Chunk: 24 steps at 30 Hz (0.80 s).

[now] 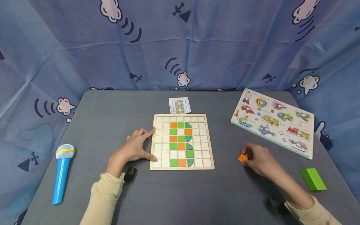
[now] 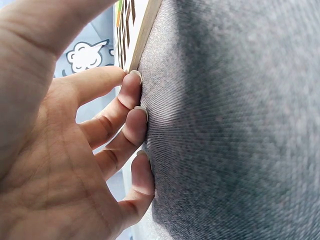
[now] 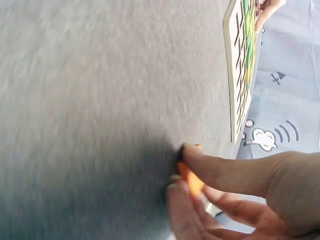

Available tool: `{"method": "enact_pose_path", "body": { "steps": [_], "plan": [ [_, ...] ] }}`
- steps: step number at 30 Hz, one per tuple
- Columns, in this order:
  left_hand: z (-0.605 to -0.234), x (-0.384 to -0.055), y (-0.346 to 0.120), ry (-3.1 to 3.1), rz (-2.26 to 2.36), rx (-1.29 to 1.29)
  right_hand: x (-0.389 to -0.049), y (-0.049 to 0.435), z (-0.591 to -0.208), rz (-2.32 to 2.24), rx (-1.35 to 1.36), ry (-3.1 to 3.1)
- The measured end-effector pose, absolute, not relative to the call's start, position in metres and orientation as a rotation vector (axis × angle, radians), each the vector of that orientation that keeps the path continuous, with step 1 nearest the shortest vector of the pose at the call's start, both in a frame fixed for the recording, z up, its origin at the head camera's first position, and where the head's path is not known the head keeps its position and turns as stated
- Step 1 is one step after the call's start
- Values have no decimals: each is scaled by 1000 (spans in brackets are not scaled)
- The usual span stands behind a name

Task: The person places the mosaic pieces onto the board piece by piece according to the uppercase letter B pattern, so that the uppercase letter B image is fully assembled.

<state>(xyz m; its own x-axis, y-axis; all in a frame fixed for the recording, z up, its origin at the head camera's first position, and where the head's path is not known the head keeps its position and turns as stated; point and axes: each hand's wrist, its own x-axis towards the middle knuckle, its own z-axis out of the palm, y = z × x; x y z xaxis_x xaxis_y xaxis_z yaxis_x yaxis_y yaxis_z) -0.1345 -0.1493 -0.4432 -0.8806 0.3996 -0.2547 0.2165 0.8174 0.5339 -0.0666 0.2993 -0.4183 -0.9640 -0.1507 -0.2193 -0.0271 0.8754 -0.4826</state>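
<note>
A square wooden grid board point(image 1: 163, 168) lies mid-table, with orange, green and dark-green rounded tiles set in its middle columns. My left hand point(image 1: 133, 147) is at its left side, thumb on the lower left corner and index finger at the upper left edge. In the left wrist view, the other fingertips point(image 2: 135, 122) of that hand rest on the cloth beside the board. To the right of the board, my right hand point(image 1: 260, 159) pinches a small orange block point(image 1: 242, 157) between thumb and fingers, close to the table. Part of the block is hidden by the fingers in the right wrist view.
A small printed card point(image 1: 180, 105) with a grid pattern lies behind the board. At the back right is a vehicle picture puzzle point(image 1: 274, 122). A green block point(image 1: 313, 179) sits near the right edge, and a blue toy microphone point(image 1: 62, 175) lies at the left.
</note>
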Motion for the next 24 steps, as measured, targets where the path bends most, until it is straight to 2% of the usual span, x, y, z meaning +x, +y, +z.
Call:
{"method": "enact_pose_path", "body": {
  "steps": [8,24],
  "plan": [
    [-444,-135,-149,2646,724,465,-76,270,-422,-886,-224,2859],
    [-442,-135,-148,2647,709,455,-96,178,-431,-1244,-432,2795]
  ]
}}
